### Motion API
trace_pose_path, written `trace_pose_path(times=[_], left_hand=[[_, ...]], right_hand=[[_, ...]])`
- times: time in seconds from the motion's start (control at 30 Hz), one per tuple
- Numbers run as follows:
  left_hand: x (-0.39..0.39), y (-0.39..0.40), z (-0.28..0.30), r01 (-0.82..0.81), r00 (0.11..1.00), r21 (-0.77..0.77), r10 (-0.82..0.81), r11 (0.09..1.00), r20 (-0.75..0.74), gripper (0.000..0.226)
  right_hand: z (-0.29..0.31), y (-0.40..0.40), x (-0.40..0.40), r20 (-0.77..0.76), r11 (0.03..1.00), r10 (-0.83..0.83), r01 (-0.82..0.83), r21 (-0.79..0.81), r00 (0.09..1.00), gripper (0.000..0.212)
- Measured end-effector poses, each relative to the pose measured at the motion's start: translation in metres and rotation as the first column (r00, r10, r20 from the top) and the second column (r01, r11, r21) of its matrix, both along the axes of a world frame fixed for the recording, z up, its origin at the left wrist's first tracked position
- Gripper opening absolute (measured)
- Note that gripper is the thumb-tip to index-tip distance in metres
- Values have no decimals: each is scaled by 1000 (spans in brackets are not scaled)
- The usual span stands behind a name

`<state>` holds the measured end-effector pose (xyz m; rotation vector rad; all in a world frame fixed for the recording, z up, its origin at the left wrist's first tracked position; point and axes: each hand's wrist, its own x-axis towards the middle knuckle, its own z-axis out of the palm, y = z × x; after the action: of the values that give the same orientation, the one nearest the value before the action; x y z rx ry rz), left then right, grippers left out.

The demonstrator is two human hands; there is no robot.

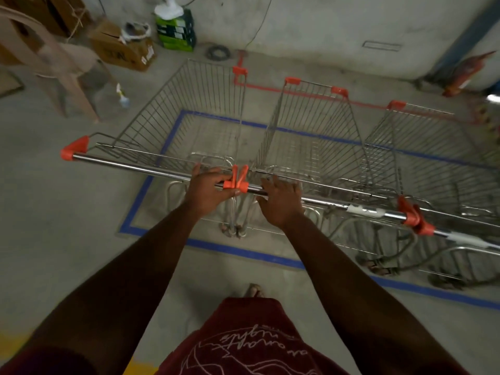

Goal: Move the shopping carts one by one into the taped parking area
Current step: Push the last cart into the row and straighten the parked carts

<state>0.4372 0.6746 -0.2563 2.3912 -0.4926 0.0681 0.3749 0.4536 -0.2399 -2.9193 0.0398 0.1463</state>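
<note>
Three wire carts stand side by side inside the blue tape [151, 182] rectangle on the concrete floor: the left cart [189, 115], the middle cart [313, 125] and the right cart [422, 147], whose far side runs out of view. The left and middle carts' handle bars meet end to end, orange caps touching at the junction [236, 182]. The left hand [208, 190] is curled around the left cart's handle [135, 163] right at that junction, thumb underneath and fingers over the bar, touching the orange caps. The right hand [281, 201] lies on the middle cart's handle [351, 208] just beside the junction, fingers draped over the bar; whether it grips firmly or only rests there I cannot tell. A line of red tape [297, 91] runs along the floor beyond the baskets, near the wall. To the left, outside the tape, stand a plastic chair [54, 63] and a cardboard box [121, 50], with green boxes [176, 31] stacked against the wall behind it
</note>
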Motion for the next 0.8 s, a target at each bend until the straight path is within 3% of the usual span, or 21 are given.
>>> trace_pose_path(times=[0.1,0.23,0.37,0.53,0.8], left_hand=[[-2,1,-5,54,998,-9,-54,998,36,47],[-30,-9,0,108,973,-93,-86,990,212,42],[-66,-33,8,216,931,-197,-141,956,337,38],[-92,-79,12,313,939,-267,-254,912,231,44],[-108,-164,25,432,901,-281,-423,857,98,39]], right_hand=[[4,4,-16,33,995,19,-22,102,999,82],[12,-6,-60,236,950,-43,-33,310,971,68],[29,-40,-106,310,934,-61,-55,354,949,46],[62,-80,-143,295,912,-180,47,408,938,31],[74,-131,-173,305,894,-248,96,438,919,30]])
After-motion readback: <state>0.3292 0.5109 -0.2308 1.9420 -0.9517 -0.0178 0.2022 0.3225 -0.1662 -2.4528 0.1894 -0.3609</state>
